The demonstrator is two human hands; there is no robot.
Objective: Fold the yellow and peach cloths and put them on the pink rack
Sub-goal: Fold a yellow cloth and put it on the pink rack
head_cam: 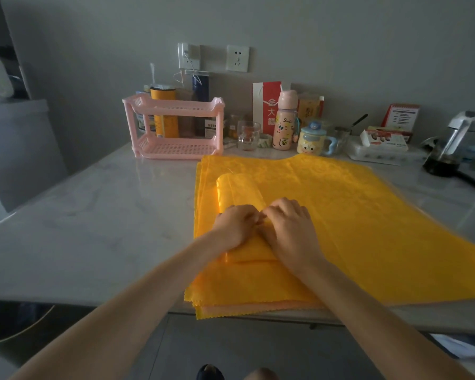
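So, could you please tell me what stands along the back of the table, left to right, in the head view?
Pink rack, glass cup, pink bottle, yellow mug, white box, glass jug.

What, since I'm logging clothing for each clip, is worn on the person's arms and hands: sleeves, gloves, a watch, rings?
Nothing that shows. The left forearm and right forearm are bare down to the picture's bottom edge, with no sleeve in view. The left hand and right hand are ungloved. No watch or bracelet at either wrist, and no ring on the fingers that show.
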